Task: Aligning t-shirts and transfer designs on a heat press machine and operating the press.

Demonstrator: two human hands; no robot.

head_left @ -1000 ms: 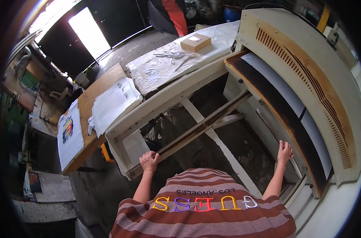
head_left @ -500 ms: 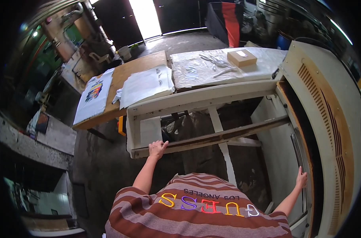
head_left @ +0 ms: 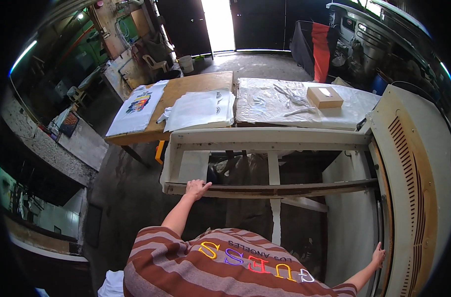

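1. Far left on the wooden desk [head_left: 186, 84]: a white cloth [head_left: 153, 96] with a multicoloured print, lying flat.
2. Same desk, right part: white sheets [head_left: 198, 111] with small dark prints, stacked just beside the cloth.
3. Left hand [head_left: 197, 189]: at the left end of the dark-edged rail [head_left: 285, 190], fingers curled over it; grip narrow, holding the rail.
4. Rail: spans the near side of the pale frame [head_left: 270, 138], reaching to the housing.
5. Behind the frame: a second desk [head_left: 250, 116] under clear wrinkled film, bearing a brown box [head_left: 324, 97] (a white patch shows on its top).
6. Right hand [head_left: 378, 256]: touching the upright bar [head_left: 379, 222] beside the housing; how far its grip closes, I cannot tell.
7. Far right: the cream, slotted housing [head_left: 411, 198], brown-stained around its vents.
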